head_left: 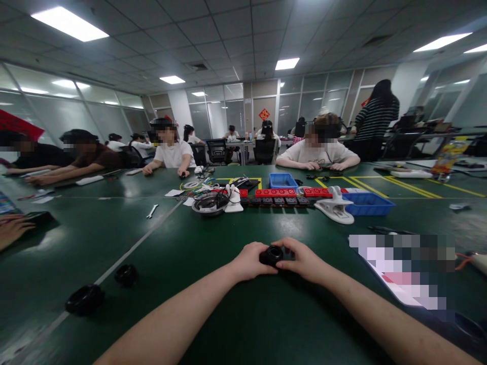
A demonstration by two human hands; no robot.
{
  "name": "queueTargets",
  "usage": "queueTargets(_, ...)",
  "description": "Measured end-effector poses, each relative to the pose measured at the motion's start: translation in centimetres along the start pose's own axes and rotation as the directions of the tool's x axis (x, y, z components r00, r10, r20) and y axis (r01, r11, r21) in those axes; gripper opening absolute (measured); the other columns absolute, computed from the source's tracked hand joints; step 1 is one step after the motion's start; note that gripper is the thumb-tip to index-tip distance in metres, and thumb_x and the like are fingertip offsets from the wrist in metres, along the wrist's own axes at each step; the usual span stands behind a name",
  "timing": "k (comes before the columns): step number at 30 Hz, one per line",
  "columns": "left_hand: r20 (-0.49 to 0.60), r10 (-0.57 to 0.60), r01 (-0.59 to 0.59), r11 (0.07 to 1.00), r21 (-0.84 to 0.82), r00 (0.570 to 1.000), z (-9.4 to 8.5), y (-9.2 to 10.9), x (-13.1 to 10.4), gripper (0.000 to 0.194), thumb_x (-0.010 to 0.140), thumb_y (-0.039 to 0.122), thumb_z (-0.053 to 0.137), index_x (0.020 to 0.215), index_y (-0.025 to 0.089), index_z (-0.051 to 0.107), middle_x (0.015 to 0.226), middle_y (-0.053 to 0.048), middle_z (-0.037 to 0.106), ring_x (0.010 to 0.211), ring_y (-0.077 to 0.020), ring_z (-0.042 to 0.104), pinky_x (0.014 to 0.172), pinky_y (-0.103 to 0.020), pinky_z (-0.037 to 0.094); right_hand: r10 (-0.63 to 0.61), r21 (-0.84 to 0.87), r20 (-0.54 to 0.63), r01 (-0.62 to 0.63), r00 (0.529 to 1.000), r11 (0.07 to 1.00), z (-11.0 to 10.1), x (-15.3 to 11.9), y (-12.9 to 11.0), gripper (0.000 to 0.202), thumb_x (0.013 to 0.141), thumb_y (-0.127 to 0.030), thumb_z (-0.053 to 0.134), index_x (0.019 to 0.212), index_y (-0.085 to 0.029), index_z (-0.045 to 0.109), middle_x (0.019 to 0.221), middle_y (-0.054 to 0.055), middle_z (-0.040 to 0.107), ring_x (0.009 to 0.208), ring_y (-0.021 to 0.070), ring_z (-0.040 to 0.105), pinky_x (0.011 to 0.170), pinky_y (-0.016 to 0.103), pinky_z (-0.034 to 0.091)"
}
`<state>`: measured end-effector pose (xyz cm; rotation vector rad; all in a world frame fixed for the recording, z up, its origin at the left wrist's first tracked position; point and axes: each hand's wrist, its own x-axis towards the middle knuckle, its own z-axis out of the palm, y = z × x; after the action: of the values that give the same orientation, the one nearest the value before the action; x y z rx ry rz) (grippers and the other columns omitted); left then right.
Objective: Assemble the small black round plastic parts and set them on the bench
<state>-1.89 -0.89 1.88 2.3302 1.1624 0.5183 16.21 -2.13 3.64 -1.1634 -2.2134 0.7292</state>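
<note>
A small black part with a round opening on top [273, 254] is held just above or on the green table [213, 309]; I cannot tell which. My left hand [251, 261] is closed around its left side, thumb toward me. From the right, my right hand [299, 259] pinches the same part between thumb and fingers. Off to the left lie two more black ring-shaped parts, a larger one [85, 299] and a smaller one [126, 275]. The underside of the held part is hidden by my fingers.
Ahead stand a red power strip [276, 192], a white clamp [337, 207], blue bins [367, 204] and a metal bowl [210, 204] with cables near it. A wrench [152, 211] lies left; a blurred-out flat item [403, 274] lies right. Several people sit around the table.
</note>
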Motion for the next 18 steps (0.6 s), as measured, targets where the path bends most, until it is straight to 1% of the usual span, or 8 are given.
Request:
queueTargets(3, 0.105, 0.018, -0.009, 0.996, -0.091, 0.994, -0.7, -0.4, 0.0, 0.047, 0.055, 0.041, 0.066, 0.094, 0.017, 0.055, 0.087, -0.001, 0.056, 0.077, -0.0164, 0.052, 0.065, -0.023, 0.038, -0.030, 0.023, 0.125, 0.027, 0.992, 0.999, -0.9, 0.0, -0.1, 0.038, 0.062, -0.021, 0.062, 0.100, -0.021, 0.054, 0.093, 0.002, 0.054, 0.082, 0.0166, 0.049, 0.070, 0.027, 0.038)
queueTargets(6, 0.239, 0.055, -0.022, 0.991, -0.136, 0.970, -1.4, -0.4, -0.1, 0.051, 0.053, 0.042, 0.067, 0.097, 0.018, 0.055, 0.089, -0.001, 0.056, 0.079, -0.0163, 0.052, 0.066, -0.023, 0.039, -0.028, 0.024, 0.223, 0.023, 0.974, 0.999, -1.3, -0.1, -0.4, 0.041, 0.060, -0.021, 0.064, 0.100, -0.021, 0.055, 0.093, 0.001, 0.054, 0.083, 0.0172, 0.049, 0.071, 0.028, 0.038)
queueTargets(8, 0.292, 0.092, -0.050, 0.988, -0.150, 0.952, -1.7, -0.4, -0.1, 0.050, 0.054, 0.042, 0.066, 0.099, 0.020, 0.055, 0.092, 0.000, 0.056, 0.082, -0.0163, 0.051, 0.069, -0.024, 0.038, -0.029, 0.034, 0.259, 0.021, 0.965, 0.999, -1.4, -0.2, -0.6, 0.042, 0.059, -0.021, 0.065, 0.100, -0.022, 0.055, 0.093, 0.001, 0.054, 0.083, 0.0174, 0.049, 0.071, 0.028, 0.038)
queueTargets(10, 0.300, 0.123, -0.082, 0.986, -0.143, 0.946, -1.8, -0.5, -0.2, 0.049, 0.055, 0.042, 0.066, 0.098, 0.021, 0.055, 0.093, 0.001, 0.056, 0.084, -0.0165, 0.051, 0.072, -0.024, 0.038, -0.038, 0.059, 0.276, 0.023, 0.960, 0.998, -1.4, -0.3, -0.8, 0.043, 0.059, -0.022, 0.065, 0.101, -0.022, 0.055, 0.093, 0.001, 0.054, 0.084, 0.0172, 0.049, 0.073, 0.028, 0.038)
queueTargets(13, 0.278, 0.149, -0.121, 0.986, -0.118, 0.949, -1.7, -0.5, -0.3, 0.047, 0.055, 0.042, 0.066, 0.096, 0.020, 0.057, 0.092, 0.000, 0.055, 0.085, -0.0172, 0.050, 0.073, -0.025, 0.038, -0.054, 0.077, 0.282, 0.033, 0.958, 0.996, -1.6, -0.3, -0.9, 0.043, 0.060, -0.024, 0.065, 0.101, -0.022, 0.056, 0.094, 0.001, 0.053, 0.084, 0.0170, 0.049, 0.074, 0.028, 0.038)
queueTargets(16, 0.218, 0.130, -0.105, 0.987, -0.125, 0.967, -1.3, -0.5, -0.4, 0.053, 0.054, 0.040, 0.067, 0.102, 0.022, 0.053, 0.091, -0.001, 0.054, 0.083, -0.0164, 0.050, 0.071, -0.025, 0.039, -0.050, 0.069, 0.273, 0.032, 0.961, 0.997, -1.8, -0.4, -0.7, 0.041, 0.059, -0.025, 0.065, 0.099, -0.021, 0.057, 0.094, 0.002, 0.053, 0.082, 0.0167, 0.049, 0.071, 0.027, 0.038)
queueTargets(18, 0.153, 0.097, -0.077, 0.988, -0.131, 0.983, -1.0, -0.4, -0.4, 0.054, 0.055, 0.038, 0.067, 0.104, 0.023, 0.052, 0.090, 0.000, 0.054, 0.080, -0.0155, 0.050, 0.069, -0.024, 0.039, -0.010, 0.070, 0.245, -0.008, 0.969, 0.998, -1.8, -0.4, -0.4, 0.042, 0.059, -0.025, 0.065, 0.099, -0.021, 0.056, 0.093, 0.002, 0.054, 0.079, 0.0160, 0.050, 0.068, 0.026, 0.039)
